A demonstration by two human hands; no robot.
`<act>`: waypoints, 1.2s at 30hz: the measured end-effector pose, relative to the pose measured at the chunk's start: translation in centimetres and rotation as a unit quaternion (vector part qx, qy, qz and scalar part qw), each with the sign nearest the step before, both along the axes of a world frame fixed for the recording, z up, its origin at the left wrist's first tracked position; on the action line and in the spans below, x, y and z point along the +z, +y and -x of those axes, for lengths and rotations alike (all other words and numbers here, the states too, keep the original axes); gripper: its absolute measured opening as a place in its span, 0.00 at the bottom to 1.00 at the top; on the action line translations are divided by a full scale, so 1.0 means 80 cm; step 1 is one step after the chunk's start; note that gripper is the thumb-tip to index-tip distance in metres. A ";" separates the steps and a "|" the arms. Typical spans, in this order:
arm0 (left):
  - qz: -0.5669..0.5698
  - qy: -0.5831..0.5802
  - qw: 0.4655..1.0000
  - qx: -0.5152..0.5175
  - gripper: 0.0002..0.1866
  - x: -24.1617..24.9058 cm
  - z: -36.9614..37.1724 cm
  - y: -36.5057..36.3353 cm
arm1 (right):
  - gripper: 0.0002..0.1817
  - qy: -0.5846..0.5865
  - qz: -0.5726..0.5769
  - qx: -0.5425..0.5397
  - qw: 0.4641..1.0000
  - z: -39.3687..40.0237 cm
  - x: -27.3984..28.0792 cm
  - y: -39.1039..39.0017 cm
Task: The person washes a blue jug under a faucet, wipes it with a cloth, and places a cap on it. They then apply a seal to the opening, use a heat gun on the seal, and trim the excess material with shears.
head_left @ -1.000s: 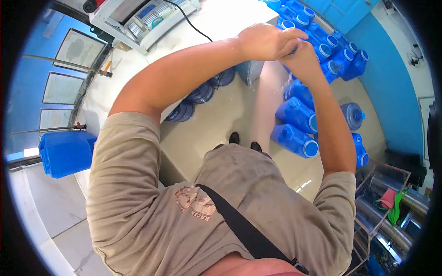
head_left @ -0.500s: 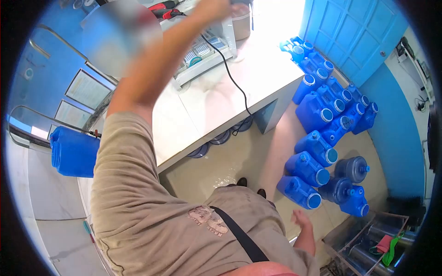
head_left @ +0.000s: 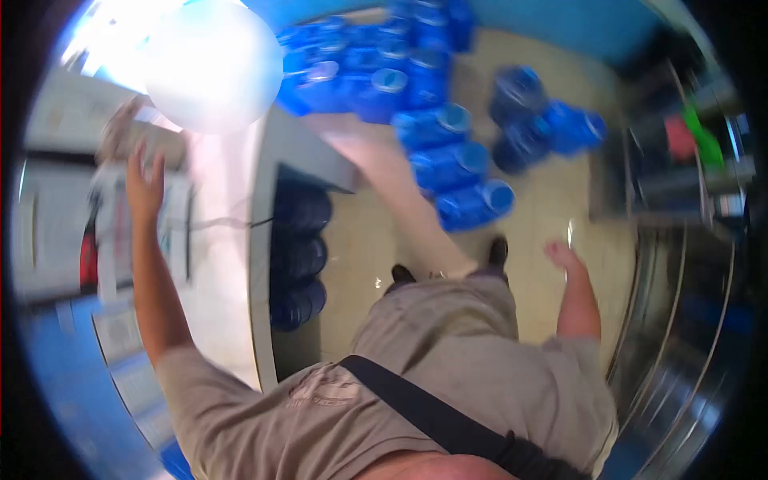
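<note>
Head view, heavily motion-blurred. The person is standing at a white counter [head_left: 220, 264], looking straight down over a tan shirt crossed by a dark strap [head_left: 448, 420].

The left hand [head_left: 144, 186] is reaching out over the counter's far end, arm stretched along its top. Fingers are pointing away from the body and look loosely spread, holding nothing that shows; blur is hiding whether the fingertips are touching anything. Nearest to it is a pale, smeared object [head_left: 120, 132] sitting on the counter just beyond the fingertips, too blurred to name. A thin dark cable [head_left: 228, 224] is running across the counter top toward its near edge.

The right hand [head_left: 564, 258] is hanging low at the person's side over the tiled floor [head_left: 544, 200], empty, fingers loosely curled as far as the blur lets me tell.

Blue water jugs [head_left: 464, 172] are lying in a row on the floor beyond the counter's edge, well apart from both hands, with round blue bottles [head_left: 520, 96] just beside them. More stacked blue shapes [head_left: 300, 256] are sitting under the counter. Dark shoes [head_left: 498, 252] are showing beneath the shirt hem. Steel equipment [head_left: 688, 320] is standing along the right.
</note>
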State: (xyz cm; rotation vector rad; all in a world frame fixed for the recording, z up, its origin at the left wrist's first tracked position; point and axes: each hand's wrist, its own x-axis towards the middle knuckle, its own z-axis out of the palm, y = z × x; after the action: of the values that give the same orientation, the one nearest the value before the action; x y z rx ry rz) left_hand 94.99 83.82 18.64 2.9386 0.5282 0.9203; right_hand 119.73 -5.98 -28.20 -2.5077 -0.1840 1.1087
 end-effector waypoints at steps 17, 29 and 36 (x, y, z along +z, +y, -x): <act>0.541 0.604 0.554 0.190 0.32 -0.331 -0.071 -0.658 | 0.17 -0.103 -0.154 -0.165 0.969 -0.477 -0.133 -0.104; 0.618 0.398 0.663 0.146 0.23 -0.301 -0.350 -0.732 | 0.25 0.058 -0.321 -0.421 0.846 -0.644 -0.171 -0.075; 0.551 0.474 0.622 0.292 0.24 -0.289 -0.229 -0.745 | 0.42 0.151 -0.454 -0.700 0.530 -0.754 -0.251 -0.035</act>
State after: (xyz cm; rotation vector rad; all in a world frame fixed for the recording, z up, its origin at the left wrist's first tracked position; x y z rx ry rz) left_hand 113.31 24.19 -4.50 1.7312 1.4087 -0.9124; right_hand 180.06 -8.80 -48.29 -0.7986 0.9485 0.3831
